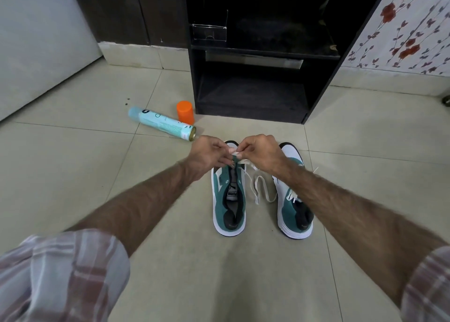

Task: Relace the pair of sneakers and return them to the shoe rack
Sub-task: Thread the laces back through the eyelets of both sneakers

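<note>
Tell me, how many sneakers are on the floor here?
2. The left sneaker sits under both hands, which pinch its lace. The right sneaker stands beside it, partly hidden by the forearm. None shows on the dark rack shelves.

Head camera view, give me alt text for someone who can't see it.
Both hands, left and right, pinch a white lace over the left sneaker; its mate stands beside it before a black rack.
</note>
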